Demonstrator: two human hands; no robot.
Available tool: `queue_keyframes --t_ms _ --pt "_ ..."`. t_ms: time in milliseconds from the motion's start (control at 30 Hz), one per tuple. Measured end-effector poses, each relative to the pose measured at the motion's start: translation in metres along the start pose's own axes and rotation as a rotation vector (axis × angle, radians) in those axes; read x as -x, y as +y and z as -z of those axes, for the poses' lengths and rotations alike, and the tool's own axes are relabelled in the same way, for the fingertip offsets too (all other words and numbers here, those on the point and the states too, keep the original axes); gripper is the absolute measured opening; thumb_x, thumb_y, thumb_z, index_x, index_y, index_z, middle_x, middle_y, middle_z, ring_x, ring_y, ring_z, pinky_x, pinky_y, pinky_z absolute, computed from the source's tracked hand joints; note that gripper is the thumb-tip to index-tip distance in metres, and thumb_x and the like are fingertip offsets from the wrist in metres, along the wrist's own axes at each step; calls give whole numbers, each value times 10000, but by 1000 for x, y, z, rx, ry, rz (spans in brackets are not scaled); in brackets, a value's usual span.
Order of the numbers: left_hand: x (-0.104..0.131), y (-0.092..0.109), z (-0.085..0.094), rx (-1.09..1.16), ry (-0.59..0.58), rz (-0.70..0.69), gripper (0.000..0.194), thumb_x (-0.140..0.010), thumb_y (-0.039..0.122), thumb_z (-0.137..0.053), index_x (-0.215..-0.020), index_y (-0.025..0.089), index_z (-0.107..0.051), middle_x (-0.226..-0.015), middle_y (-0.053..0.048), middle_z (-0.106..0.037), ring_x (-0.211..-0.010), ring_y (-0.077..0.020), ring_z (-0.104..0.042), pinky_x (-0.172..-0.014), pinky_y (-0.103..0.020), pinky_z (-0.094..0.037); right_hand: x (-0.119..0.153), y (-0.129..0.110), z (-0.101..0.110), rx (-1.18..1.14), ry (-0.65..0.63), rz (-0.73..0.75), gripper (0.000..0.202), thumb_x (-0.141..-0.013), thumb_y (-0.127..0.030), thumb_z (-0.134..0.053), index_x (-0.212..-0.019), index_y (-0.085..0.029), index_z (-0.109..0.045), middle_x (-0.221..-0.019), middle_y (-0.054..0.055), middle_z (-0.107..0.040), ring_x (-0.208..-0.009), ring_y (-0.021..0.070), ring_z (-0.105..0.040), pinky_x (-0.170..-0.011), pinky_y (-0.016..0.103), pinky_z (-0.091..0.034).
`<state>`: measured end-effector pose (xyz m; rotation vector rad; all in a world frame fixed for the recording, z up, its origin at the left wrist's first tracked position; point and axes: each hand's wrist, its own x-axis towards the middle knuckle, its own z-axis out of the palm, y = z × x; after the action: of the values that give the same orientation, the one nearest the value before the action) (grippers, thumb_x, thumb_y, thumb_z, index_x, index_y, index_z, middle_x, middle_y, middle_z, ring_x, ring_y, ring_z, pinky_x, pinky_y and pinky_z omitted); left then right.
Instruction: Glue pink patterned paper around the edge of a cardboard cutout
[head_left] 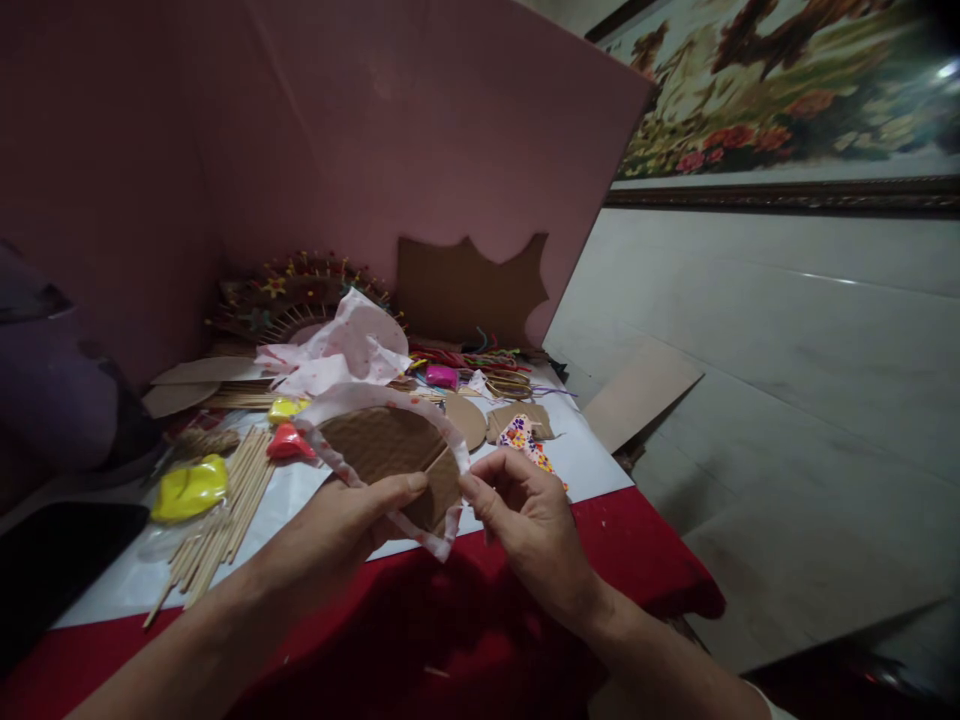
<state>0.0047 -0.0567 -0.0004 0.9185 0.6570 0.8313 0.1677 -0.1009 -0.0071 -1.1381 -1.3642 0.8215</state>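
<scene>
A rounded piece of brown cardboard [375, 445], with pale patterned fabric [352, 398] folded around its rim, is held up over the front of the table. My left hand [375, 505] grips it from the lower left, the thumb lying on the cardboard face and the fingers hidden behind. At the right rim, my right hand [529, 515] pinches the fabric edge between thumb and index finger. Past the piece lies a scrap of flowered cloth [517, 432], with a small cardboard rectangle [529, 422] and a cardboard disc [466, 422].
Wooden sticks [240, 490], a yellow packet [190, 490] and a red packet [291, 442] lie to the left. Crumpled pale fabric [330, 350] sits behind, near a pin-studded fan shape [270, 290]. Jagged cardboard [457, 290] leans against the pink panel [390, 130]. Red cloth [637, 550] covers the table.
</scene>
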Motion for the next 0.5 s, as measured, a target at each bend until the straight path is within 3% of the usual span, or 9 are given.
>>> queue_keyframes --t_ms 133,367,500 --pt "-3 -2 3 34 29 1 142 -685 155 -716 -826 164 -720 -779 -43 -734 -668 -210 -676 -601 -331 -571 -2 0 0 -50 -20 -17 144 -847 -279 -586 -738 -189 -564 -618 -43 -574 -454 65 -439 -445 205 -364" --pt "-3 -4 4 68 -38 -2 242 -763 140 -647 -1001 146 -688 -900 -89 -730 -724 -208 -675 -649 -352 -575 -4 -5 0 -73 -44 -42 166 -847 -311 -587 -732 -193 -562 -589 -49 -565 -450 71 -447 -441 206 -366" --pt "-1 -1 0 24 -9 -20 242 -784 152 -618 -1017 153 -680 -915 -87 -730 -744 -228 -681 -669 -364 -564 -12 -4 22 54 34 20 229 -871 -389 -526 -842 -181 -616 -704 8 -611 -569 118 -528 -468 227 -390"
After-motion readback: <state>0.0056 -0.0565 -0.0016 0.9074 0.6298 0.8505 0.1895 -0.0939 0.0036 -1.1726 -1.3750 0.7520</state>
